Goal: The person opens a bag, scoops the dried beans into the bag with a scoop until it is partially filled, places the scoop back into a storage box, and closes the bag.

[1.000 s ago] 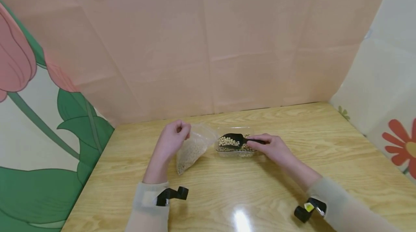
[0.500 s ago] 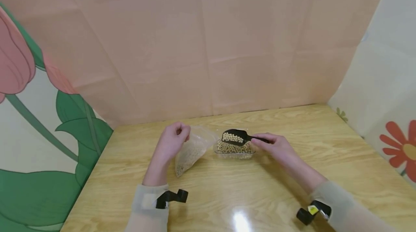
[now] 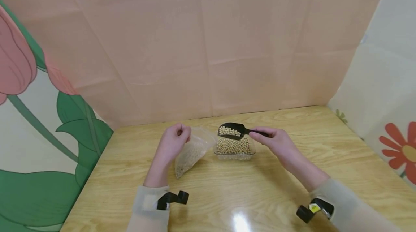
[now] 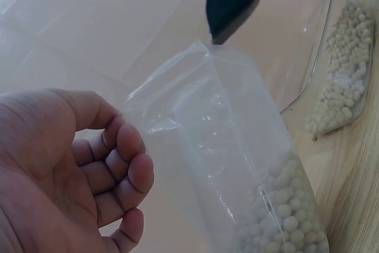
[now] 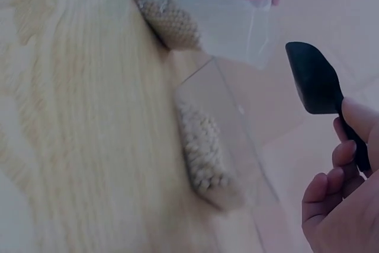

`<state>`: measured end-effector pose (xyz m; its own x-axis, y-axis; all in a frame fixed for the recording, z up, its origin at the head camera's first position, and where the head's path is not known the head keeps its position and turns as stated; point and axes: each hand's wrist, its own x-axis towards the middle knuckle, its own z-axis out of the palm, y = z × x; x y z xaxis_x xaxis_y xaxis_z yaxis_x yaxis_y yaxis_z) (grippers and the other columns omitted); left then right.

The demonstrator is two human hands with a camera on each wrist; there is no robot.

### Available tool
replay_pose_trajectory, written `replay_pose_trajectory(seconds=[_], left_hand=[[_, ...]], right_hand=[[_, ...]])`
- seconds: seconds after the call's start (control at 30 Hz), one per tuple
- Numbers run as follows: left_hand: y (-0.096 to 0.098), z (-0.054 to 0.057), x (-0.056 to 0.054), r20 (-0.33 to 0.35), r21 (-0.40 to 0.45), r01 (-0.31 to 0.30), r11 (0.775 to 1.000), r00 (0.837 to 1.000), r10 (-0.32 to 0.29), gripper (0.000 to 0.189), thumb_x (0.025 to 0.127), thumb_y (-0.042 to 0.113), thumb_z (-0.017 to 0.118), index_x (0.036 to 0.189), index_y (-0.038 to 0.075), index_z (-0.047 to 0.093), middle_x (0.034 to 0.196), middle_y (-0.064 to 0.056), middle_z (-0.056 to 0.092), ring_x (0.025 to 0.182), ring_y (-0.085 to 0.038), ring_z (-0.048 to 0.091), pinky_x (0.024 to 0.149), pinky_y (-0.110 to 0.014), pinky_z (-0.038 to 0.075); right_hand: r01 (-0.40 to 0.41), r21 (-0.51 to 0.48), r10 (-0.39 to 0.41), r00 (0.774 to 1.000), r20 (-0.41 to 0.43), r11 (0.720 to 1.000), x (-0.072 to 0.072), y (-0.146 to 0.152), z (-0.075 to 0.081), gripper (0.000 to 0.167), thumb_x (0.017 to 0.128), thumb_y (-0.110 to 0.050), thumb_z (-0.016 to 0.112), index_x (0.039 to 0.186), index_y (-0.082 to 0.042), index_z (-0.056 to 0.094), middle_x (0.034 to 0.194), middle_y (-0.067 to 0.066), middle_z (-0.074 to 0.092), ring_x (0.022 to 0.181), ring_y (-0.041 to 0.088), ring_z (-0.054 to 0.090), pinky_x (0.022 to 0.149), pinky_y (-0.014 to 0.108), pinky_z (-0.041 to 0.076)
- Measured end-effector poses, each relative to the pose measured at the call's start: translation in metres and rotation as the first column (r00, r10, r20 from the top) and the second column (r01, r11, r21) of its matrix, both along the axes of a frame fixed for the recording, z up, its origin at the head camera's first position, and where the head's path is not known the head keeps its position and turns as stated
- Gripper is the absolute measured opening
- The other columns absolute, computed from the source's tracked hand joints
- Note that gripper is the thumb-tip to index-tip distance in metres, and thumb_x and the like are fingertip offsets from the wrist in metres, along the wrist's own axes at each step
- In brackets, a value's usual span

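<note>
My left hand [image 3: 173, 141] pinches the top edge of a clear plastic bag [image 4: 204, 111] between thumb and forefinger. Pale round beans [image 4: 284, 211] fill the lower part of the bag, which rests on the table. My right hand [image 3: 274, 141] grips the handle of a black scoop [image 3: 232, 130] loaded with beans. The scoop is raised above the far side of a clear plastic box [image 3: 234, 157] holding more of the same beans. In the left wrist view the scoop's tip overlaps the bag's mouth.
Bag and box stand side by side on a wood-grain table [image 3: 208, 196], the bag on the left. A pink sheet [image 3: 208, 62] hangs behind the table. Patterned walls close off both sides, with tulips on the left and a red flower [image 3: 403, 149] on the right.
The right hand has lifted the loaded scoop up out of the box, and now it shifts slightly left toward the bag. The left hand and the bag have stayed nearly still.
</note>
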<state>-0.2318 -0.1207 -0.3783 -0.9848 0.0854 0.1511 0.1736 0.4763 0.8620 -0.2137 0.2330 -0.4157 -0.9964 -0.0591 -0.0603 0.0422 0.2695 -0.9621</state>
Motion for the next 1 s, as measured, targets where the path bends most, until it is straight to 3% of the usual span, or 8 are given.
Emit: replay_pose_trajectory(seconds=[0.43,0.7,0.83,1.0], left_hand=[[0.002,-0.002,0.000,0.003,0.012,0.000,1.000,1.000,0.000,0.027,0.113,0.024,0.060,0.091,0.010,0.067,0.085,-0.010,0.066,0.069,-0.022,0.048,0.066,-0.037,0.042],[0.004,-0.001,-0.001,-0.001,-0.016,-0.016,1.000,1.000,0.016,0.027,0.112,0.026,0.060,0.090,0.012,0.067,0.085,-0.007,0.067,0.071,-0.022,0.050,0.065,-0.036,0.042],[0.003,0.000,-0.001,-0.005,-0.018,-0.016,1.000,1.000,0.016,0.027,0.112,0.025,0.060,0.090,0.011,0.067,0.084,-0.007,0.066,0.071,-0.022,0.050,0.066,-0.036,0.043],[0.003,0.002,0.000,-0.005,-0.011,-0.018,1.000,1.000,0.018,0.026,0.111,0.024,0.060,0.090,0.011,0.067,0.084,-0.007,0.066,0.071,-0.022,0.050,0.066,-0.036,0.043]], right_hand=[[-0.049,0.029,0.051,0.997,-0.053,0.998,-0.007,-0.027,0.019,0.062,0.097,-0.048,0.085,0.144,-0.010,0.073,0.162,0.015,0.056,0.154,0.042,0.044,0.126,0.068,0.025],[-0.078,0.076,0.086,0.991,-0.103,0.994,-0.009,-0.037,0.024,0.053,0.097,-0.047,0.086,0.136,-0.012,0.079,0.156,0.014,0.062,0.148,0.038,0.051,0.122,0.061,0.037],[-0.085,0.110,0.097,0.989,-0.108,0.990,-0.011,-0.042,0.027,0.049,0.097,-0.048,0.085,0.132,-0.015,0.081,0.147,0.009,0.069,0.134,0.032,0.061,0.109,0.049,0.049],[-0.098,0.183,0.123,0.984,-0.130,0.978,-0.013,-0.047,0.034,0.045,0.097,-0.048,0.085,0.130,-0.018,0.082,0.138,0.010,0.073,0.095,0.025,0.061,0.076,0.035,0.050]])
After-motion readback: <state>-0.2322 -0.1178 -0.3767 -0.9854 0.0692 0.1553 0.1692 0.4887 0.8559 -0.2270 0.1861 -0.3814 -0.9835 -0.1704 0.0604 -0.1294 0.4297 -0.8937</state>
